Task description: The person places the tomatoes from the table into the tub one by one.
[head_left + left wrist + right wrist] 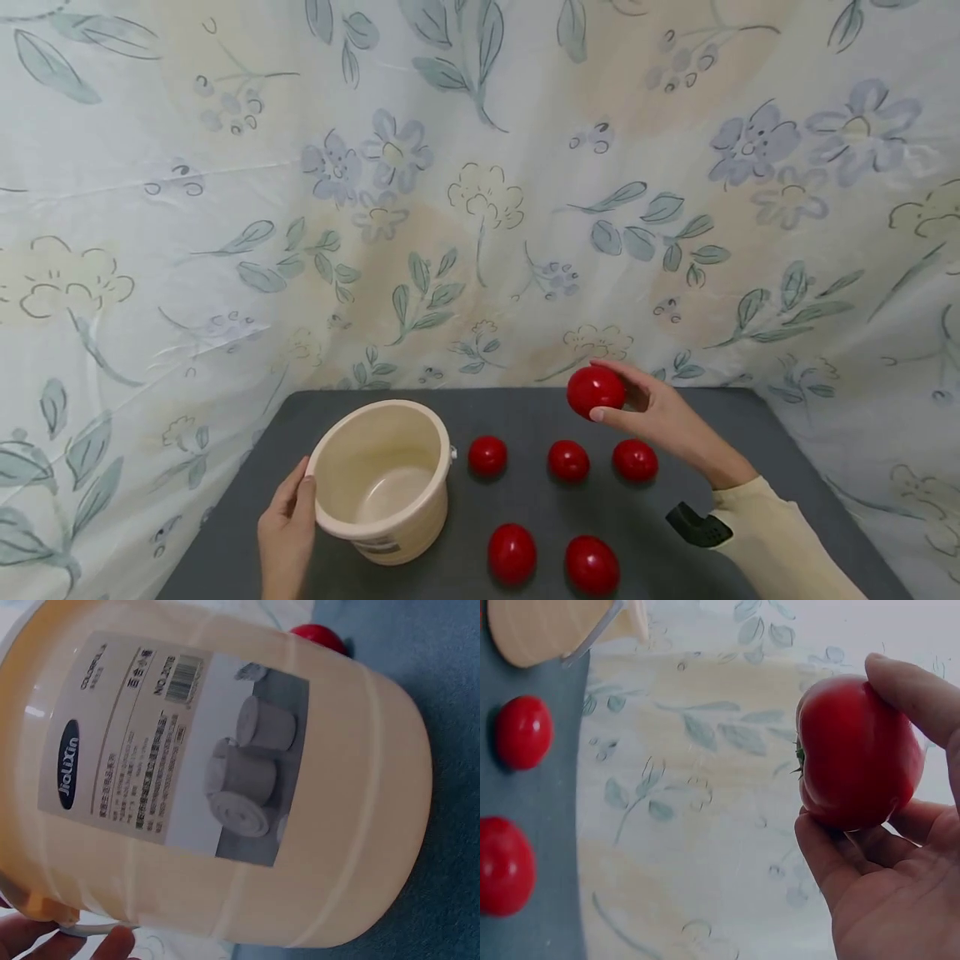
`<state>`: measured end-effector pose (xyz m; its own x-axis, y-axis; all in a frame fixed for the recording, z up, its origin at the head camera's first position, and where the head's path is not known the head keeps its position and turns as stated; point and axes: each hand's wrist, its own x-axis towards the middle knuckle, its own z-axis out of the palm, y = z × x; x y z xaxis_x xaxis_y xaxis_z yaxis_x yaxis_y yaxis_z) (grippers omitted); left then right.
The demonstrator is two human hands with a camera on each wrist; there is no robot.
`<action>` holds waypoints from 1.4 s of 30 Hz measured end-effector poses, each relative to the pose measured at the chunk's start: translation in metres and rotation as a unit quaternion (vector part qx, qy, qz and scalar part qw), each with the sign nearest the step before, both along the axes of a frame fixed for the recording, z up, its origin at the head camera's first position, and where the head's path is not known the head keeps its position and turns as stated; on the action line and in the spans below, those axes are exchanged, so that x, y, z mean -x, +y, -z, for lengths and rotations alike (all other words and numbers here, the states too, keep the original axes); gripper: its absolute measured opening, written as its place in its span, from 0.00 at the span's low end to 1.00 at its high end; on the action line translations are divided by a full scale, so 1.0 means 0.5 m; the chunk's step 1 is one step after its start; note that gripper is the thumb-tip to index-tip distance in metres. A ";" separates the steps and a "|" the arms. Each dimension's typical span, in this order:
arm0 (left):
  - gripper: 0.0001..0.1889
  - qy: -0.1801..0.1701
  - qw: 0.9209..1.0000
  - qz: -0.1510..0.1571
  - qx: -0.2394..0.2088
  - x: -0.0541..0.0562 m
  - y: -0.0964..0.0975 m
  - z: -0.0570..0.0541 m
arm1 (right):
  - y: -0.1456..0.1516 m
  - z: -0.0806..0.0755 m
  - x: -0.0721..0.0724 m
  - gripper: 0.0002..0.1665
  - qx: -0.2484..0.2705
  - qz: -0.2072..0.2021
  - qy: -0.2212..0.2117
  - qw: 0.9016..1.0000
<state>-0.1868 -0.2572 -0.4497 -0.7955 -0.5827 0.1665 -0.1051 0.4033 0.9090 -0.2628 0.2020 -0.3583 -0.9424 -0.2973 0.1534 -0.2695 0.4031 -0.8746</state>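
Nearest, two tomatoes (512, 554) sit right of the bucket (420, 525) and could roll if it were dragged against them. The left hand (288, 521) grips the bucket's left rim, where a slack hold might let it tip. Right of the bucket, above and beyond three more tomatoes (568, 461), the right hand (652, 408) clasps a raised tomato (592, 392), whose glossy skin could slip, thumb and fingers pointing bucketward.
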 end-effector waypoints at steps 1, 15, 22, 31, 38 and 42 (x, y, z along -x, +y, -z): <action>0.25 0.000 1.000 -0.003 -0.003 -0.001 -0.001 0.000 | -0.009 -0.005 0.006 0.43 -0.003 -0.002 0.003 1.000; 0.27 -0.047 0.998 0.033 0.003 -0.005 -0.021 -0.027 | -0.109 -0.065 0.052 0.39 0.038 -0.075 0.023 0.996; 0.27 -0.051 0.998 0.044 -0.008 0.005 -0.015 -0.036 | -0.156 -0.077 0.065 0.40 0.043 -0.103 0.027 0.993; 0.25 -0.045 0.999 0.030 0.003 0.007 -0.008 -0.040 | -0.209 -0.089 0.074 0.42 0.050 -0.135 0.027 0.989; 0.25 -0.042 0.998 0.036 -0.006 0.007 -0.008 -0.038 | -0.252 -0.086 0.077 0.43 0.055 -0.168 0.021 0.984; 0.25 -0.043 0.998 0.039 -0.009 0.007 -0.008 -0.038 | -0.278 -0.081 0.078 0.44 0.060 -0.194 0.020 0.979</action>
